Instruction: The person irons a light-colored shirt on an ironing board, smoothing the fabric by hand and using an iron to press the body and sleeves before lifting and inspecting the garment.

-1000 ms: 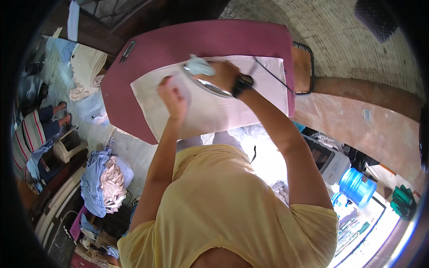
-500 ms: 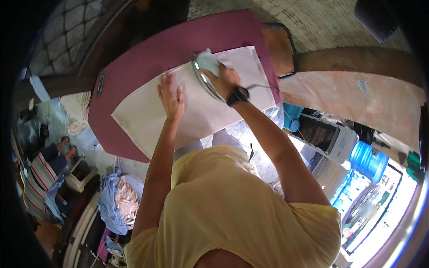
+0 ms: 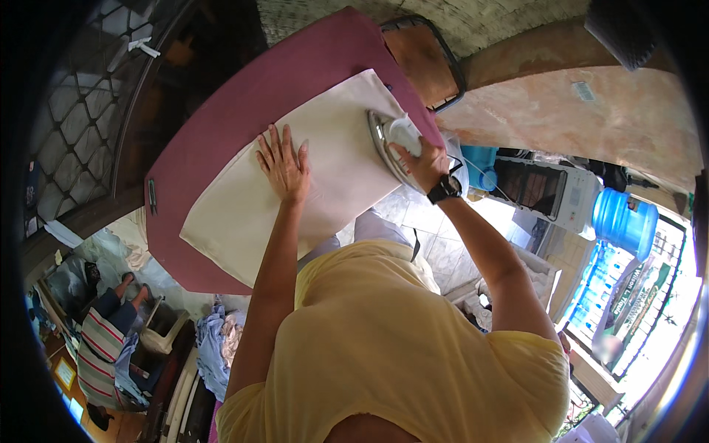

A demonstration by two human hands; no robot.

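A cream-coloured cloth point(image 3: 332, 148) lies flat over a maroon padded table point(image 3: 221, 125). Near the cloth's right end, my right hand point(image 3: 426, 164) is wrapped round the handle of a clothes iron point(image 3: 395, 140). The iron has a shiny metal base and a whitish upper body, and its soleplate, hidden from me, faces the cloth. A dark watch point(image 3: 445, 190) sits on my right wrist. My left hand point(image 3: 284, 166) rests flat on the cloth's left half with its fingers spread, holding nothing.
A brown-seated chair point(image 3: 421, 63) stands beyond the table's right end. At the right are a white oven-like appliance point(image 3: 576, 196) and a blue water jug point(image 3: 624, 221). Crumpled blue clothes point(image 3: 213, 347) are piled at the lower left. Another person in a striped shirt point(image 3: 103, 354) is farther left.
The iron in my right hand has moved right and a little nearer, toward the cloth's right end. My left hand stays on the cloth, its fingers more spread. The whole view has turned.
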